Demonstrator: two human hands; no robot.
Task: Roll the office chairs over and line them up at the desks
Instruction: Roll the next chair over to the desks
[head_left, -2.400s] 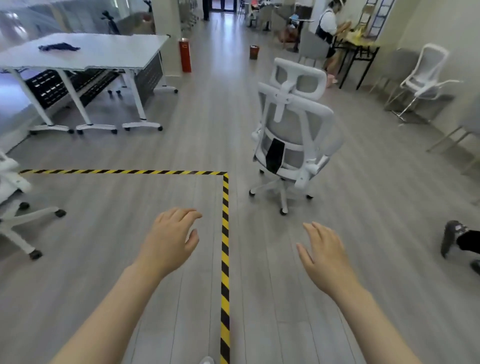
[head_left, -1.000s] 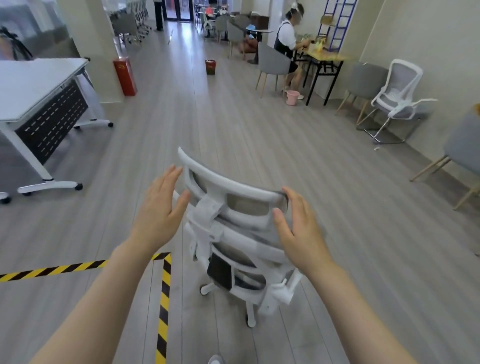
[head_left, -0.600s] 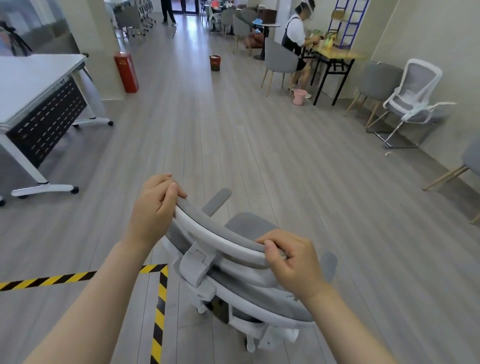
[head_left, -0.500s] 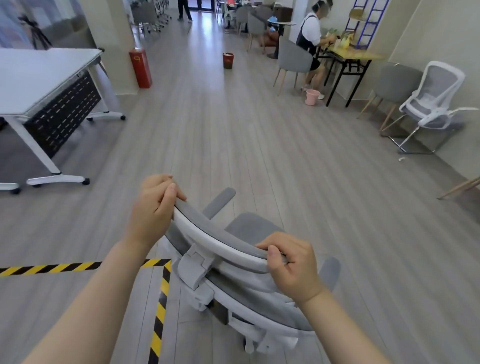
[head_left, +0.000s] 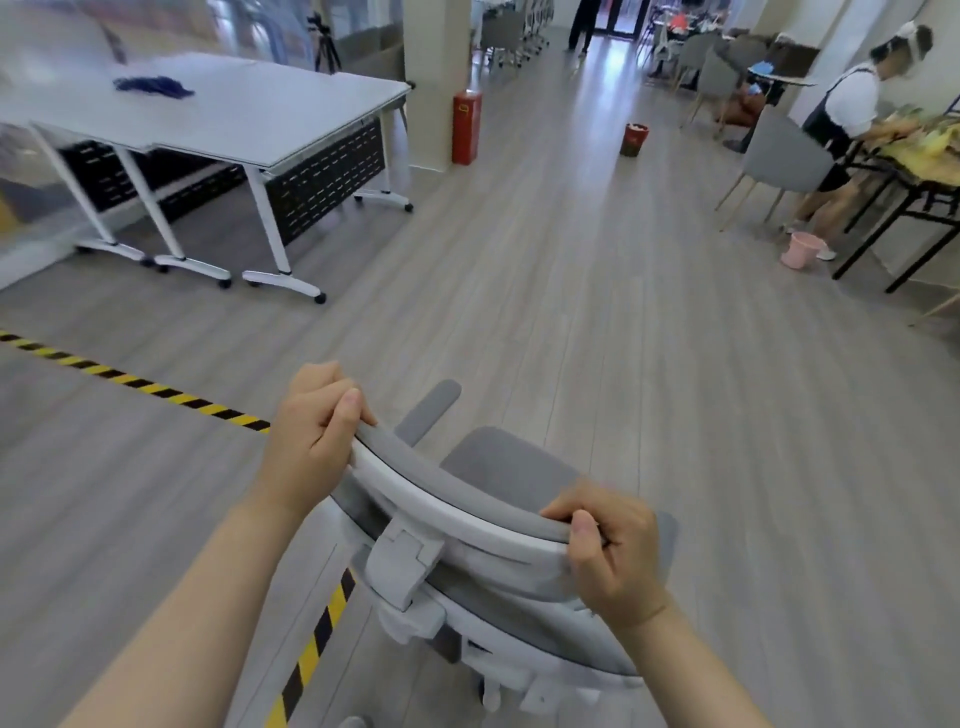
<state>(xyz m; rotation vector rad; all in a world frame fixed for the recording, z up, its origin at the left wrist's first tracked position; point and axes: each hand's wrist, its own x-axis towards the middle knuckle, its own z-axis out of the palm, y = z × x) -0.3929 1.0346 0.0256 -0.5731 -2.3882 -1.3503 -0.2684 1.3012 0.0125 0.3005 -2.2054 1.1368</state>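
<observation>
- Far to the left of the grip and well ahead of it stand the white desks (head_left: 249, 119), their tabletop bare apart from a dark blue cloth (head_left: 154, 86). A moment ago only the end of one desk showed at the frame's left edge; now the whole row is in view, so the person has turned towards it with the chair.
- A yellow-and-black floor tape (head_left: 156, 389) runs in from the left and passes behind the left hand; another strip lies below the left forearm.
- The left hand (head_left: 311, 447) is closed over the left end of the headrest (head_left: 447, 493), fingers curled over the top edge and thumb on the near side.
- The office chair (head_left: 498, 561) sits directly under and ahead of the grip, still well apart from the desks. About a second ago both hands were open and only reaching for it; now they have hold, so the rolling step has probably begun and most of the floor to the desks is left to cover.
- The chair has a white plastic frame with grey mesh and padding: a curved headrest on a hinged bracket, a grey seat (head_left: 509, 462) beyond it, and one grey armrest (head_left: 431, 410) showing just ahead of the left hand. A white caster leg shows below.
- The right hand (head_left: 608, 556) is closed on the headrest's right end, thumb on the near side.
- Further right, well apart, a person stands at another table.
</observation>
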